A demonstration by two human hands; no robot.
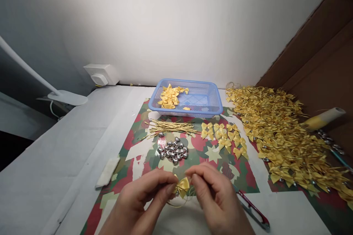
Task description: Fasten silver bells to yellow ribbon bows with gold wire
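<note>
In the head view we hold a small yellow ribbon bow [182,186] between our two hands, low in the frame and just above the bench [55,161]. The bow's long axis runs roughly left to right, one loop toward each hand, and a thin gold thread [176,204] curls out below it. Our left hand [140,198] has its fingers curled in, thumb and forefinger pinched on the left loop; our right hand [215,194] is likewise nearly closed, fingertips pinching the right side of the bow. Just beyond the hands lies a cluster of silver bells [173,149], and beyond that a bundle of gold wire ties [172,126]. Farther off sits a blue basket [205,99] with loose yellow bows in its left part. Beyond the right hand, rows of yellow bows [224,137] lie on the patterned paper [204,152], and well to the right spreads a big heap of finished bows [284,132]. Red-handled snips [253,211] lie just beside the right hand, touching the bench.
</note>
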